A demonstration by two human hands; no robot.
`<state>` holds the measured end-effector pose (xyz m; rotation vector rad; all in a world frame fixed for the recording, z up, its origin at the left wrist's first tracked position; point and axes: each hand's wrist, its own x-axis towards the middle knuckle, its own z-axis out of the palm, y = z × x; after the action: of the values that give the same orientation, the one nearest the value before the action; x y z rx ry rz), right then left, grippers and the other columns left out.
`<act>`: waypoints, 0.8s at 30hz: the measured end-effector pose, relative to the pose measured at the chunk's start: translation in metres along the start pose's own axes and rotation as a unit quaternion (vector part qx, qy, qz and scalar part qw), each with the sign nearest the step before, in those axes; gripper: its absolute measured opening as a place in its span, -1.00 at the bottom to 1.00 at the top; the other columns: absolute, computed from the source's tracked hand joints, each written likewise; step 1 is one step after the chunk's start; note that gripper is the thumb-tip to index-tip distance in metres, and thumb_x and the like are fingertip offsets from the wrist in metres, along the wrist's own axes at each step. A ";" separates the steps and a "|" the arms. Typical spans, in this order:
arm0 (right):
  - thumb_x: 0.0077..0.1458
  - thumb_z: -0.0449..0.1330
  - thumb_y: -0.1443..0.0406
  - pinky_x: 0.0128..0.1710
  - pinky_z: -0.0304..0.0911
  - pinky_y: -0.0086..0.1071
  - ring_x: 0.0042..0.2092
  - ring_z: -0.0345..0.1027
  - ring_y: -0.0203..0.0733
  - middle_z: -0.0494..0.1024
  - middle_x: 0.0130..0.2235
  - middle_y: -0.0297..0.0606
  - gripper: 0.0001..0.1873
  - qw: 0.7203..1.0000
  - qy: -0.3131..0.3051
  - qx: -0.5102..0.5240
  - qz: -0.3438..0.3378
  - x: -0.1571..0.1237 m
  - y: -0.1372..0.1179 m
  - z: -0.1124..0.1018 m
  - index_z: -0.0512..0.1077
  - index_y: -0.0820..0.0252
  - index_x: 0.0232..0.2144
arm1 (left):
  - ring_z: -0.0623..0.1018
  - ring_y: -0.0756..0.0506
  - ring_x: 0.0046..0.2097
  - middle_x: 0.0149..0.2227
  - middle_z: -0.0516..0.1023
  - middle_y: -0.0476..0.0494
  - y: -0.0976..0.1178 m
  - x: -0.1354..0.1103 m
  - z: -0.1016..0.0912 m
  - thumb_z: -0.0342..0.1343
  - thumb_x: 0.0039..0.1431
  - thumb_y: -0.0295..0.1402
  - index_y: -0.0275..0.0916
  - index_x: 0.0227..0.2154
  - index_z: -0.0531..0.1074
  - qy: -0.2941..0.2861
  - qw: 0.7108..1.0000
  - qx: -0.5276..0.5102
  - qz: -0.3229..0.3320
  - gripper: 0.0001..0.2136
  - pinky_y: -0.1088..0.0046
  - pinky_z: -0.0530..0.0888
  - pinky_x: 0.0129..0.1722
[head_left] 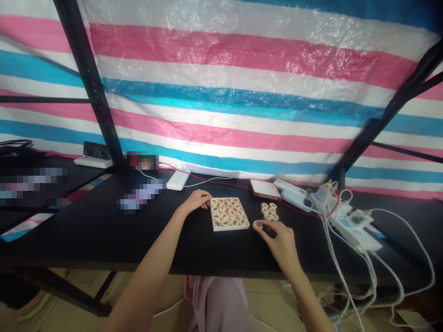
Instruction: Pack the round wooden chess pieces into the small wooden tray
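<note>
A shallow white box (230,228) lies on the black table, filled with rows of round Chinese chess pieces (231,214) marked with red or black characters. At its far left corner my left hand (200,200) has its fingers curled against the rim, gripping it. My right hand (279,237) pinches one chess piece (258,225) between thumb and fingertips, just right of the box and low over the table. Behind that hand, a small group of loose red-marked pieces (269,211) sits in short rows.
A box lid (265,189) lies at the back, beside white power banks (294,196). To the right, a power strip (358,233) carries tangled white cables (334,244). Another white device (178,180) rests back left. A striped plastic sheet (228,106) hangs behind black frame posts (90,83).
</note>
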<state>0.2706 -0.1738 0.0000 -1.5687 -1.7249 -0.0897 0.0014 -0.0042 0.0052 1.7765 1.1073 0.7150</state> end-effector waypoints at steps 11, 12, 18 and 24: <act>0.16 0.07 0.10 -0.20 -0.02 -0.27 -0.19 0.35 -0.17 0.58 -0.22 -0.34 -0.75 0.995 0.001 -0.076 -0.059 0.011 -0.034 0.023 0.50 0.02 -0.38 | 0.49 0.04 -0.57 -0.56 0.51 -0.08 -0.001 0.001 0.001 0.02 0.05 -0.32 -0.34 -0.44 0.50 -0.004 1.000 -0.005 -0.002 -0.79 0.57 0.40 -0.53; 0.17 0.06 0.12 -0.20 -0.02 -0.27 -0.18 0.34 -0.16 0.57 -0.21 -0.33 -0.74 0.994 0.006 -0.088 -0.061 0.010 -0.034 0.022 0.51 0.02 -0.38 | 0.49 0.04 -0.57 -0.56 0.51 -0.08 -0.001 0.001 0.001 0.02 0.05 -0.33 -0.34 -0.43 0.50 -0.003 1.000 -0.007 -0.003 -0.79 0.57 0.40 -0.53; 0.18 0.02 0.18 -0.19 -0.01 -0.25 -0.09 0.29 -0.10 0.50 -0.08 -0.23 -0.74 0.984 0.050 -0.160 -0.061 0.008 -0.022 0.016 0.49 0.04 -0.21 | 0.49 0.03 -0.57 -0.56 0.51 -0.07 0.001 0.000 0.001 0.02 0.04 -0.33 -0.34 -0.42 0.50 -0.002 1.000 -0.005 -0.007 -0.79 0.56 0.40 -0.53; 0.13 0.04 0.24 -0.20 0.01 -0.18 -0.08 0.25 -0.01 0.47 -0.03 -0.10 -0.71 0.956 0.052 -0.286 -0.033 0.002 0.029 0.011 0.43 0.13 -0.12 | 0.49 0.02 -0.58 -0.57 0.51 -0.07 0.000 0.001 0.001 0.02 0.02 -0.32 -0.34 -0.44 0.50 0.001 1.000 -0.006 -0.004 -0.80 0.54 0.39 -0.53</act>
<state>0.2904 -0.1596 -0.0184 -1.8665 -1.7562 -0.7502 0.0021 -0.0038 0.0047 1.7606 1.1073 0.7178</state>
